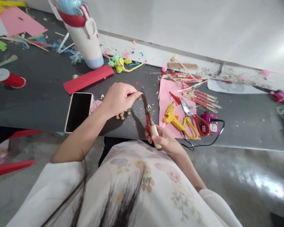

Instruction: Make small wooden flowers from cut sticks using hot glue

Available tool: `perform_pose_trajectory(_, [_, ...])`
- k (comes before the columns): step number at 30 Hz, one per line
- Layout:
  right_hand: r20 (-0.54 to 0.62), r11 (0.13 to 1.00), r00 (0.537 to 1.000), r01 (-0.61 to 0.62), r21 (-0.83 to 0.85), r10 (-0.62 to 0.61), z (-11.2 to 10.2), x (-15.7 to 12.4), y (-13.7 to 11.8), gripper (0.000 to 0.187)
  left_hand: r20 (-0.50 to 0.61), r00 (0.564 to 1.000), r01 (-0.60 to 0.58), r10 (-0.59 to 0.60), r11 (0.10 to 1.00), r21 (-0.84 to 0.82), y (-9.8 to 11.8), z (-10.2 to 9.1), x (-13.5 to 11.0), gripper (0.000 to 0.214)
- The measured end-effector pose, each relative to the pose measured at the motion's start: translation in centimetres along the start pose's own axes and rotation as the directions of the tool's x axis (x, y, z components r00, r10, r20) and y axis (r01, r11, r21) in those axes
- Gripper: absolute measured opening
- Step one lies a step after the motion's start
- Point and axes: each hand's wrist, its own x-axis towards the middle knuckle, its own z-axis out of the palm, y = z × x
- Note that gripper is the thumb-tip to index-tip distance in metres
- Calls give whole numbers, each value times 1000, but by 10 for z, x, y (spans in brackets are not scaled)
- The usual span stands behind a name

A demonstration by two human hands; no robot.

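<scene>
Left hand (119, 98): pinching a thin stick (135, 93) at the cutter's tip.
Right hand (164, 139): gripping the cutter (148, 117) by its handles.
Bits (122, 115): lying under the left hand.

We can read no text, label, brand or number anywhere here; the phone (78, 111) screen is dark, and the bottle (84, 33) and glue gun (172, 118) show no legible markings.
</scene>
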Motion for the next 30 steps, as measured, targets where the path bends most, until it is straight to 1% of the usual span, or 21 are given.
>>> perform_pose_trajectory(5, [-44,1000,999,13,-4,-13,0,0,1,49,-1,1000,29,-29,999,-39,0,0,1,29])
perform_pose_trajectory(9, [-21,1000,1000,9,-25,-9,2,-1,0,47,13,999,44,-44,998,-54,0,0,1,29])
perform_pose_trajectory(13, [-50,999,999,10,-47,-13,3,-3,-1,48,25,999,45,-44,998,-45,-1,-1,2,30])
perform_pose_trajectory(15, [-60,998,998,12,-62,-16,1,-4,-1,50,17,1000,13,-13,1000,8,-1,-2,1,31])
perform_pose_trajectory(18, [-63,997,998,4,-74,-8,0,-4,-2,50,-19,996,-78,83,984,161,-1,-1,-2,30])
perform_pose_trajectory(21, [-79,996,997,14,-88,-21,0,-3,-3,50,-40,976,-188,213,926,327,-2,2,-6,30])
perform_pose_trajectory(23, [-84,996,996,26,-89,-34,1,-3,-3,50,-24,964,-232,266,880,415,-3,4,-8,32])
perform_pose_trajectory(26, [-47,998,998,36,-50,-38,2,-4,-4,49,-9,960,-241,281,838,490,-4,8,-9,37])
perform_pose_trajectory(30, [29,999,999,42,4,-42,2,-6,-4,51,-24,958,-236,285,835,498,-4,10,-10,41])
